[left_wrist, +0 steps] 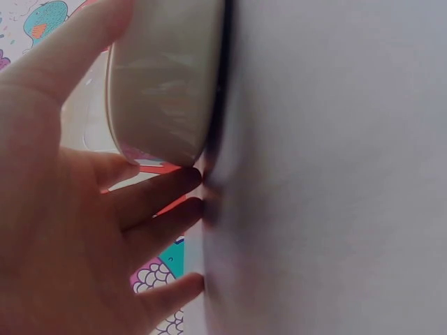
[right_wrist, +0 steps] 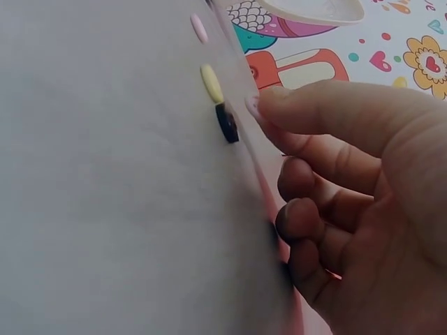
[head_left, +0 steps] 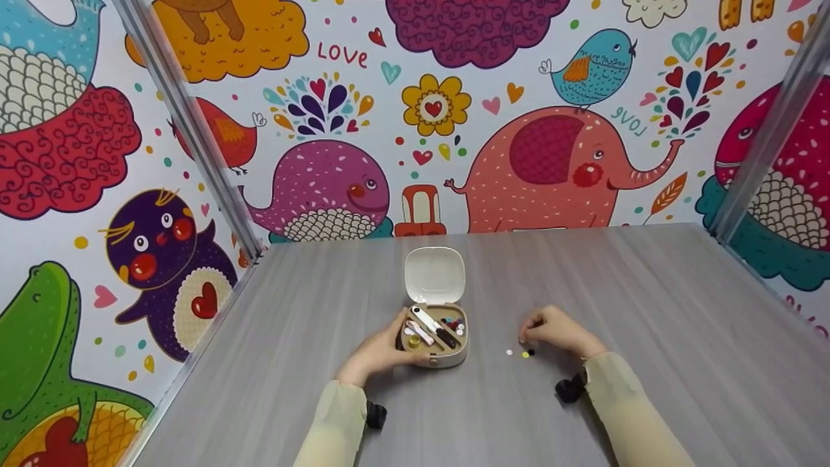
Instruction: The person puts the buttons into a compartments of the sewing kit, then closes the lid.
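Note:
A small box with a raised white lid stands on the table. Its compartments hold a white-and-black tool, a pinkish-white item, a gold round piece and several coloured buttons. My left hand grips the box's left side, thumb at the front; the left wrist view shows the box wall against the fingers. My right hand pinches a pale button between thumb and forefinger. Beside it on the table lie a white button, a yellow button and a black button.
The grey wood-grain table reaches back to a wall printed with cartoon animals. Metal posts stand at the left and right corners. A black wrist device is on the right sleeve, another on the left.

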`<state>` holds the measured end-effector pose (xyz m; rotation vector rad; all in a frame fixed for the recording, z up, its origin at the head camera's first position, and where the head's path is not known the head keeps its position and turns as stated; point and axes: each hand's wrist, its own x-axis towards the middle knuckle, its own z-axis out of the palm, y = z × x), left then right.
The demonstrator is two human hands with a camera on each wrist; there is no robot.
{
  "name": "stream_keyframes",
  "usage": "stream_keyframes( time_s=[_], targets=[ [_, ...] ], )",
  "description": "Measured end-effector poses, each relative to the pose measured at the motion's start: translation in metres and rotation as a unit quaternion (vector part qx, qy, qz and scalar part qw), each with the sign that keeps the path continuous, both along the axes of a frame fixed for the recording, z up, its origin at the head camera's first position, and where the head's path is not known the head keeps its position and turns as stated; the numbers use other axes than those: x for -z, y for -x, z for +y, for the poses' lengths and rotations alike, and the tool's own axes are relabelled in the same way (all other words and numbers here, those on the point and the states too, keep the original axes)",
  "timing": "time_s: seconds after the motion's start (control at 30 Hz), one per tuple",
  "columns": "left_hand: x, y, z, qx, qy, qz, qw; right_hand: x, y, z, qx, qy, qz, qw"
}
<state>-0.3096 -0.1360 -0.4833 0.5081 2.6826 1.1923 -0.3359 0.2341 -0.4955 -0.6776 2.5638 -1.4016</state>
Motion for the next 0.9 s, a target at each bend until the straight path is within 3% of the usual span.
stream_keyframes(
  time_s=[0.33,0.9],
  targets=[
    [0.0004,-0.0013,0.0014,-0.004,0.012,0.003,0.9999,0.0012,0.0010,0.0064,0.031,-0.025,0.012,0.9991],
    [0.0015,-0.0009,-0.0001,0.004,0.002,0.004,1.0000,-0.0044,0.0028,-0.0001,0.030,-0.022,0.020,0.9991]
  ],
)
